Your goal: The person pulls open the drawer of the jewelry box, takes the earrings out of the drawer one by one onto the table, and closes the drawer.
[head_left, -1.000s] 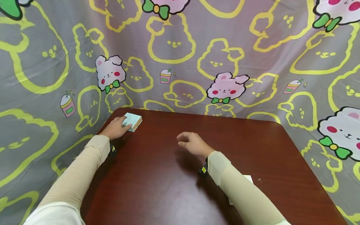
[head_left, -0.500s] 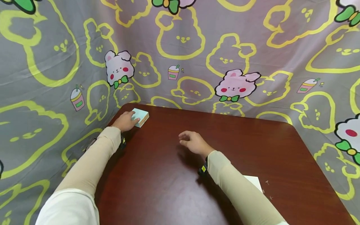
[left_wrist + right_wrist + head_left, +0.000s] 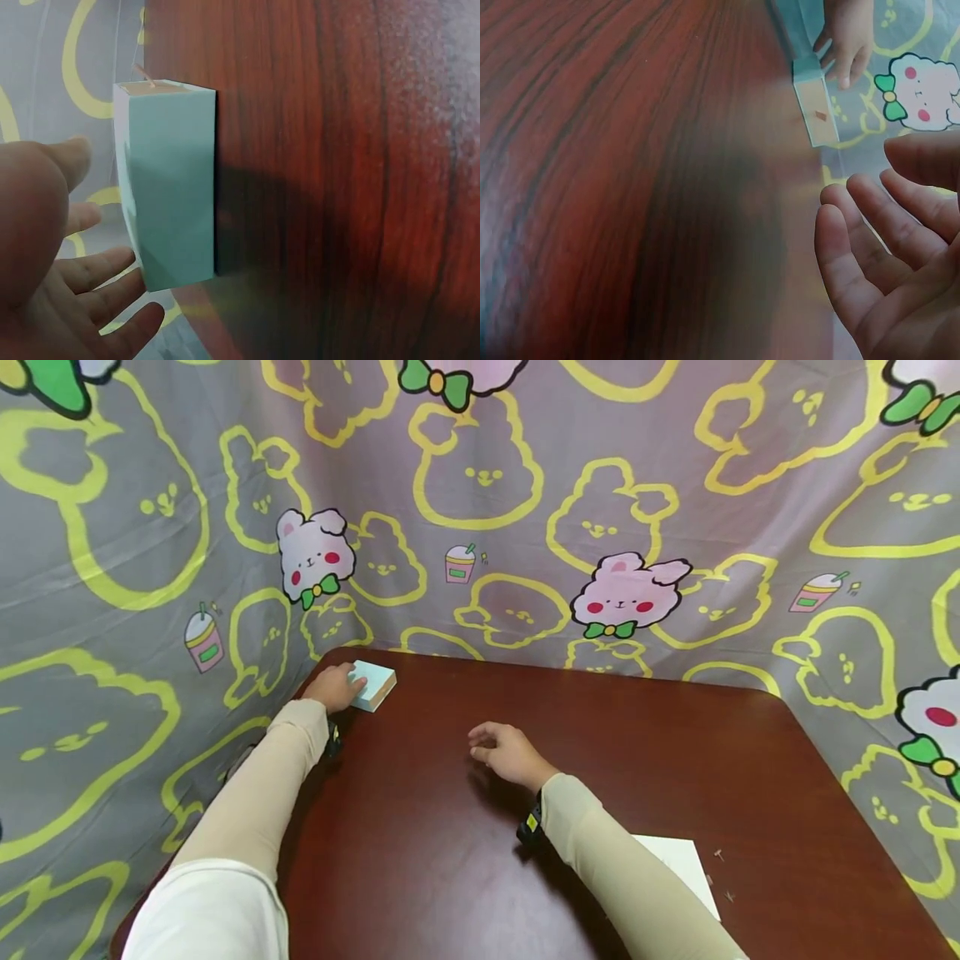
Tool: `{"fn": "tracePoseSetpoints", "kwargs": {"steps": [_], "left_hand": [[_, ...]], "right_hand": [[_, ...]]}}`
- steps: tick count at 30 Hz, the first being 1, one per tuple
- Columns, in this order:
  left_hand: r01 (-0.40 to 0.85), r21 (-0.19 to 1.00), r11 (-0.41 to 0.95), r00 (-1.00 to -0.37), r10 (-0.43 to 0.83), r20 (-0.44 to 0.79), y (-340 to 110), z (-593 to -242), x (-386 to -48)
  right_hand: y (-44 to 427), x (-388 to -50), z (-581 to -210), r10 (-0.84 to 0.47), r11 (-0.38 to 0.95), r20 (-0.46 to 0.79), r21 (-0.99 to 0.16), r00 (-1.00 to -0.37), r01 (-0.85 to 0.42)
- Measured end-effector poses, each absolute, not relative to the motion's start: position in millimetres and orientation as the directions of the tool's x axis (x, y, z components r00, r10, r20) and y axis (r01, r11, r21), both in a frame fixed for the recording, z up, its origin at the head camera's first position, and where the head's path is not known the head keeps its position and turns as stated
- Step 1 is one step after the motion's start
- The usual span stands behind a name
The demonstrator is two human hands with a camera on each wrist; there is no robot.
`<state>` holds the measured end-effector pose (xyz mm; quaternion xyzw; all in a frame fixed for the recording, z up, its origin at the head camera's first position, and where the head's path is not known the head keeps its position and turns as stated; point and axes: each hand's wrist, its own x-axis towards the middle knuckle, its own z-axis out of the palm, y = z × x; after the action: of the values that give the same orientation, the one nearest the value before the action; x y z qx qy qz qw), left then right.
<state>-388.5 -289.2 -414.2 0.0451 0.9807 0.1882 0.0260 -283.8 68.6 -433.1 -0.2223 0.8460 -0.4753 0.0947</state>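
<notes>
"At the far left corner of the bench (image 3: 420,827), what do you see?"

"One pale blue-green box (image 3: 378,677). Its tan end (image 3: 154,88) faces right, with a small brown tab (image 3: 821,115) on it."

"And the left hand (image 3: 333,689)?"

"Just left of the box, thumb and fingers reaching over its top. The grip is apart: in the left wrist view the fingers lie fairly straight and spread."

"Is it touching?"

"The fingertips overlap the box's edge from that side, but I cannot tell whether they press on it."

"The right hand (image 3: 513,753)?"

"Above the middle of the bench, well apart from the box. Its grip is apart too, fingers loosely bent and thumb away from them."

"What lies near that arm?"

"A white sheet (image 3: 690,860), partly hidden by the right sleeve (image 3: 611,868), with small brown bits (image 3: 718,854) just beside it. Grey printed cloth (image 3: 517,539) hangs behind the bench and along its left side."
</notes>
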Motion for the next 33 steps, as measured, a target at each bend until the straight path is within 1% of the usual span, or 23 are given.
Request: {"fn": "tracePoseSetpoints", "kwargs": {"steps": [7, 16, 20, 24, 33], "left_hand": [[0.051, 0.369, 0.928, -0.998, 0.058, -0.008, -293.5, -421.8, -393.6], [-0.006, 0.428, 0.904, -0.997, 0.029, -0.075, -301.1, -427.4, -397.6], [0.006, 0.459, 0.889, -0.996, 0.046, -0.075, -304.8, -431.0, -399.9], [0.026, 0.452, 0.892, -0.996, 0.059, -0.060, -304.1, -429.8, -397.5], [0.031, 0.474, 0.880, -0.994, 0.079, -0.082, -301.9, -427.3, -388.3]], "right_hand": [[56.7, -288.5, -437.6, -0.459, 0.441, 0.045, -0.855, -0.887, -0.272], [42.9, -298.6, -443.5, -0.450, 0.422, 0.019, -0.876, -0.893, -0.232], [37.2, -301.7, -445.3, -0.433, 0.405, 0.017, -0.890, -0.901, -0.211], [31.6, -302.5, -448.5, -0.429, 0.389, 0.002, -0.902, -0.903, -0.187], [20.3, -305.6, -453.8, -0.408, 0.359, -0.025, -0.924, -0.913, -0.135]]}}
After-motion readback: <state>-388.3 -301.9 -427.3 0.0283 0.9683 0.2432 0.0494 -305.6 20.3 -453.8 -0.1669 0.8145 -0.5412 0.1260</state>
